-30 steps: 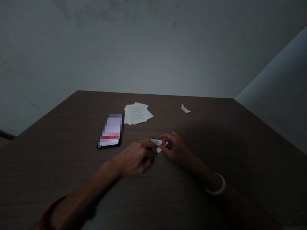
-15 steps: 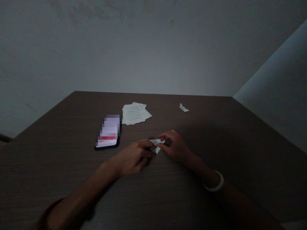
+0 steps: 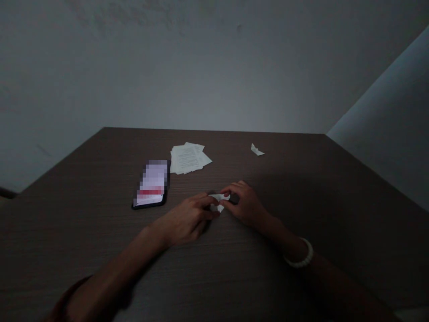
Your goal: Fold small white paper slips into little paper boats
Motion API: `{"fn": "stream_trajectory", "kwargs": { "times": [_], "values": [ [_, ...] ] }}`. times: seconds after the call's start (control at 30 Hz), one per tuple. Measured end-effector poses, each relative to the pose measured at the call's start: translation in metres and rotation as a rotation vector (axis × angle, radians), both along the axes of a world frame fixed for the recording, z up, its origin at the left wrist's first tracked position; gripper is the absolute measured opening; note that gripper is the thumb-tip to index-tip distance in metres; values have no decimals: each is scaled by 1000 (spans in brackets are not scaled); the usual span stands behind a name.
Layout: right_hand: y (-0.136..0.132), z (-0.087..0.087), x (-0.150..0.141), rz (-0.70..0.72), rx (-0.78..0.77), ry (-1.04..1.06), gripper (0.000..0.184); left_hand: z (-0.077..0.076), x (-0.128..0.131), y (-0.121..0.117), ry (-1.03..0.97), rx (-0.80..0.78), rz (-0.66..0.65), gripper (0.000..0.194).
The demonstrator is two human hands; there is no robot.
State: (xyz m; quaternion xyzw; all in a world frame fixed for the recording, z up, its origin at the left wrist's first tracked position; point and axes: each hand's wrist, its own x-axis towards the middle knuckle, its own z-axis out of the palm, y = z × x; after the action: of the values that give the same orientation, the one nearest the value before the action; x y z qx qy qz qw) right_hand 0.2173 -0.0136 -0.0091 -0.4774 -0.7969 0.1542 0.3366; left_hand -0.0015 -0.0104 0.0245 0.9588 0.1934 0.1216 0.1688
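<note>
A small folded piece of white paper (image 3: 216, 207) lies on the dark wooden table (image 3: 214, 277) between my two hands. My left hand (image 3: 191, 218) has its fingers on the paper's left part, thumb and fingertips closed about it. From the right, my right hand (image 3: 245, 203) pinches the paper's right corner between thumb and fingers. Fingers cover parts of the paper, so its full shape is hidden. A white beaded bracelet (image 3: 306, 255) circles my right wrist.
Left of my hands lies a phone (image 3: 152, 183) with a lit, blurred screen. A loose stack of printed paper sheets (image 3: 188, 158) sits beyond it. A small folded paper boat (image 3: 257, 150) rests at the back right. A grey wall (image 3: 214, 67) stands behind the table.
My left fingers have shifted slightly over the lower part of the folded paper, covering more of its bottom tip. My right hand keeps its pinch almost unmoved.
</note>
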Motion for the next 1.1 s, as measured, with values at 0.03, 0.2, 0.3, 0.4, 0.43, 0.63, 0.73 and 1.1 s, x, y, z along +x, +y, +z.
{"fn": "stream_trajectory", "kwargs": {
  "times": [0.03,0.2,0.3,0.4,0.43,0.63,0.73,1.1],
  "values": [
    [0,0,0,-4,-2,2,16,0,0,0,3,3,-2,37],
    [0,-1,0,-10,-4,6,12,2,0,0,-16,-11,2,32],
    [-1,-1,1,7,5,0,10,2,0,0,-35,-21,-6,29],
    [-2,0,1,16,17,-9,13,1,0,0,-32,-16,-5,29],
    [-2,0,1,21,16,-11,14,1,0,0,-29,-15,-1,29],
    [-2,-1,0,12,-25,24,20,1,0,0,-28,-13,-1,31],
    [-3,0,-1,-10,-58,27,17,2,0,0,-23,14,-8,31],
    [-3,0,-6,-52,-70,53,15,4,2,-1,-22,27,-8,32]
  ]
}}
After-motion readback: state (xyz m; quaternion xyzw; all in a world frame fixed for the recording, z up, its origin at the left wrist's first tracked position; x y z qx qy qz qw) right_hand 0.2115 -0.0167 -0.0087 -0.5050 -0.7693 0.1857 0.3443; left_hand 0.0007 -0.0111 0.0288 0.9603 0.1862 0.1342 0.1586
